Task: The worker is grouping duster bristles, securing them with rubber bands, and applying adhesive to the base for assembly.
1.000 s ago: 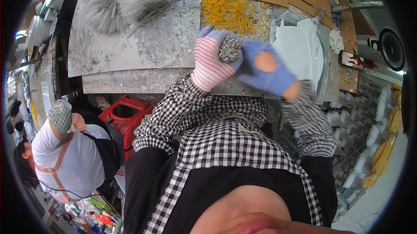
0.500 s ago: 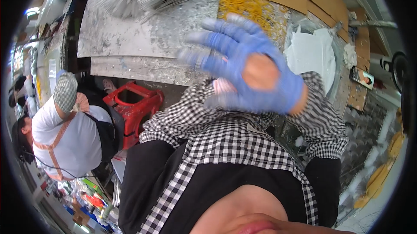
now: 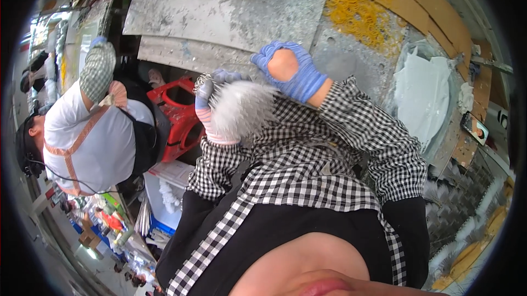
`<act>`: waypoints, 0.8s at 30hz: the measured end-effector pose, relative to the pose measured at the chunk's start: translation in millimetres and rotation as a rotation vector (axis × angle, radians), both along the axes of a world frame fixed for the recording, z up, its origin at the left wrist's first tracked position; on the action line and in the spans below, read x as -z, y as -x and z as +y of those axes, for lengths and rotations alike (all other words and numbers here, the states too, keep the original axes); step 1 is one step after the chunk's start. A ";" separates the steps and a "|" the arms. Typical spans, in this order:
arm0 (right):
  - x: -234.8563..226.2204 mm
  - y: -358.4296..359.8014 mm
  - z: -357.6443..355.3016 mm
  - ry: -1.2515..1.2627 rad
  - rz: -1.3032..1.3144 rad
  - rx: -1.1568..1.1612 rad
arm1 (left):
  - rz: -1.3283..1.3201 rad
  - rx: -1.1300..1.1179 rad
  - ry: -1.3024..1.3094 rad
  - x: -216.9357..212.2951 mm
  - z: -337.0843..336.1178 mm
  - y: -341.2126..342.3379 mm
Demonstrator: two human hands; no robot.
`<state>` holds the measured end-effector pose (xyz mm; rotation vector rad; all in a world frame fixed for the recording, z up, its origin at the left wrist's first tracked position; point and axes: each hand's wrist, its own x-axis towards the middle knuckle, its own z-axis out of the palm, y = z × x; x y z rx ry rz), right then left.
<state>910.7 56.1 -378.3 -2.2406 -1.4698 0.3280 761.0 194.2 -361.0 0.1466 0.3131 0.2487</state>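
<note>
Gloved hands at a paint-flecked worktable [image 3: 219, 18], seen from above. The left hand [image 3: 203, 110], in a striped knit glove, is gripping a bundle of white-bristled wire brushes [image 3: 244, 110]; its fingers are wrapping around the bundle, closed as far as that thickness is allowing. The looped wire ends [image 3: 203, 83] are protruding beside the thumb, while the bristles are fanning over the palm and toward the checked apron [image 3: 315, 186]. The bundle is hanging off the table's near edge, above the lap and close to the red plastic stool [image 3: 177, 95].

The right hand [image 3: 285, 68], in a blue glove whose round gap is baring the back of the hand, is lying just beside the bristle tips. Its fingers are folding under; whether they are holding anything cannot be told.

Likely faults: a slack left grip could be letting single brushes slide out toward lap or floor, since no surface is supporting the bundle and no binding is showing. Too hard a squeeze could be bending the bristles. Loose knit or the apron could be snagging on tips or loops, and wire could be scratching the bared skin. A wide sweep across the table could be scattering the loose yellow rubber bands [image 3: 359, 10].
</note>
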 end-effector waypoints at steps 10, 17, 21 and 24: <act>-54.3 -7.8 -64.8 -0.352 0.557 0.574 | 0.055 0.116 -0.084 -11.7 -9.8 -23.9; -67.2 13.1 -120.6 -0.345 0.624 0.556 | -0.040 0.306 0.015 2.9 -53.6 -65.2; -81.7 32.4 -132.9 -0.571 0.365 0.484 | -0.021 0.292 -0.012 12.1 -60.8 -69.1; -78.0 38.2 -136.0 -0.482 0.150 0.502 | -0.021 0.302 -0.012 11.0 -67.7 -74.9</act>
